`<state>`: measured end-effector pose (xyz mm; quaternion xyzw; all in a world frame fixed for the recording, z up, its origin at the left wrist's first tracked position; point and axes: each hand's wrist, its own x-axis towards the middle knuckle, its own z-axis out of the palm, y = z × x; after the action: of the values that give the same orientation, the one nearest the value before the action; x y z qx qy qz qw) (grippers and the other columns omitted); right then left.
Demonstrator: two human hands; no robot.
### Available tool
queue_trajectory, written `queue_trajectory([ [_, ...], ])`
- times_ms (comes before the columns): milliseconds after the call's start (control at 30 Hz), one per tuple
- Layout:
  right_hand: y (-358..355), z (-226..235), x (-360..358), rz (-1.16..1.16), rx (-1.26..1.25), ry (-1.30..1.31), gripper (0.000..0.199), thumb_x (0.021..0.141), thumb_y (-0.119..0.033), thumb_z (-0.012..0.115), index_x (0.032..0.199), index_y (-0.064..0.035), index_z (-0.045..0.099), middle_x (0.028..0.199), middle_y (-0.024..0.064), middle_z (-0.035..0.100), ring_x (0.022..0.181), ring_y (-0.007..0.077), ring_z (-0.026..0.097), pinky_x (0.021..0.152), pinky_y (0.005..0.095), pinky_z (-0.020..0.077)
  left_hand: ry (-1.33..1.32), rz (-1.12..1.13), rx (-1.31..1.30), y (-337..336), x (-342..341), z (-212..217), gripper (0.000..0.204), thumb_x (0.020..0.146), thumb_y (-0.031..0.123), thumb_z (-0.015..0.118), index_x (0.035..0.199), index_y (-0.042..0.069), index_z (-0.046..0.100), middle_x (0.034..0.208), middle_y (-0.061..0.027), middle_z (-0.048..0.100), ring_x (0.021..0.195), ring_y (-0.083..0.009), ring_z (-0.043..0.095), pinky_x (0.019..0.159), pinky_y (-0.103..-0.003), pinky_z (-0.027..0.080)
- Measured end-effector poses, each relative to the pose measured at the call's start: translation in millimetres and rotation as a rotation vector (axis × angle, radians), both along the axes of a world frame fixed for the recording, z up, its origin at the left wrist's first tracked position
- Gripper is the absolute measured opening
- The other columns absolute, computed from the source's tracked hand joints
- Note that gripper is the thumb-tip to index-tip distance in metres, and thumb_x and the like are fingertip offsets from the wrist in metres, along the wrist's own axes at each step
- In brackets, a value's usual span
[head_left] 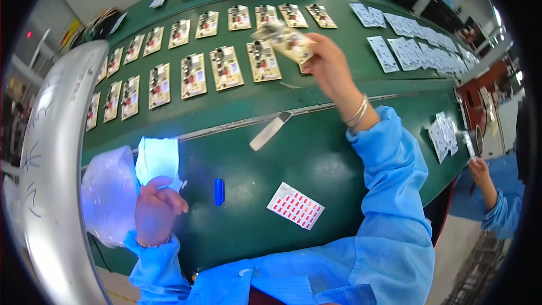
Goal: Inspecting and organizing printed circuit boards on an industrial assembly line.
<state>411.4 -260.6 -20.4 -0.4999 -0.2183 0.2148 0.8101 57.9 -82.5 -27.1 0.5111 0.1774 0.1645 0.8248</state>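
My right hand (330,65) is raised over the far bench, pinching one end of a tan circuit board (291,45). The board is tilted and its far end is blurred. Below and behind it lie more boards, among them one board (263,61) with black, red and white parts. My left hand (158,209) is at the near edge of a white cloth-like sheet (157,158) lit bright blue. Its fingers are loosely bent and apart, with nothing visible in them. A clear plastic bag (110,195) lies beside that hand.
Near me lie a blue cap-like piece (219,192), a sheet of red arrow stickers (296,205) and a flat blade-like tool (271,131). White cards (383,54) line the right. A silver lamp housing (56,181) stands left. Another person's hand (480,170) is at the right edge.
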Motion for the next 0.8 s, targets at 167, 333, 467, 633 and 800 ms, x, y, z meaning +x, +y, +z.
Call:
queue_trajectory([
  [167, -91.5, -18.5, 45.9, -0.319, -0.277, -0.038, 0.029, 0.079, -0.010, 0.046, 0.105, 0.0018, 0.049, 0.081, 0.0044, 0.057, 0.063, 0.0086, 0.051, 0.058, 0.0206, 0.0420, 0.025, -0.027, 0.007, -6.4, 8.8, 2.2, 0.036, 0.084, 0.031, 0.042, 0.100, -0.001, 0.041, 0.059, -0.0107, 0.048, 0.054, -0.0219, 0.047, 0.057, -0.033, 0.041],
  [333, -104.8, -33.0, 60.1, -0.329, -0.428, -0.106, 0.028, 0.079, -0.013, 0.049, 0.104, 0.0001, 0.052, 0.080, 0.0014, 0.057, 0.065, 0.0056, 0.049, 0.060, 0.0184, 0.0399, -0.019, -0.037, -0.017, -8.6, 7.4, 1.8, 0.037, 0.082, 0.028, 0.044, 0.102, -0.003, 0.040, 0.063, -0.0105, 0.048, 0.059, -0.0213, 0.048, 0.059, -0.033, 0.041],
  [467, -97.5, -40.8, 65.3, -0.395, -0.590, -0.317, 0.036, 0.076, -0.018, 0.054, 0.106, 0.0017, 0.052, 0.084, 0.0078, 0.059, 0.069, 0.0152, 0.053, 0.065, 0.0247, 0.0409, -0.025, -0.023, -0.016, -7.5, 6.8, 0.0, 0.033, 0.085, 0.029, 0.041, 0.098, -0.001, 0.043, 0.065, -0.0110, 0.050, 0.059, -0.0204, 0.048, 0.060, -0.035, 0.041],
  [633, -113.1, -36.6, 83.7, -0.758, -1.354, -0.967, 0.043, 0.073, -0.039, 0.056, 0.103, -0.0078, 0.057, 0.093, 0.0123, 0.058, 0.086, 0.0305, 0.051, 0.074, 0.0388, 0.0395, -0.089, -0.069, 0.053, -5.7, 2.4, -3.4, 0.023, 0.085, 0.027, 0.043, 0.081, 0.004, 0.044, 0.066, -0.0109, 0.050, 0.060, -0.0220, 0.049, 0.060, -0.037, 0.041],
  [800, -165.7, -45.5, 105.2, -1.146, -1.663, -1.169, 0.061, 0.066, -0.045, 0.058, 0.113, -0.0073, 0.046, 0.100, 0.0113, 0.056, 0.097, 0.0274, 0.048, 0.077, 0.0412, 0.0386, -0.217, -0.179, -0.062, -2.0, 5.5, -5.2, 0.022, 0.084, 0.026, 0.048, 0.079, 0.006, 0.042, 0.068, -0.0130, 0.049, 0.061, -0.0246, 0.049, 0.064, -0.041, 0.042],
])
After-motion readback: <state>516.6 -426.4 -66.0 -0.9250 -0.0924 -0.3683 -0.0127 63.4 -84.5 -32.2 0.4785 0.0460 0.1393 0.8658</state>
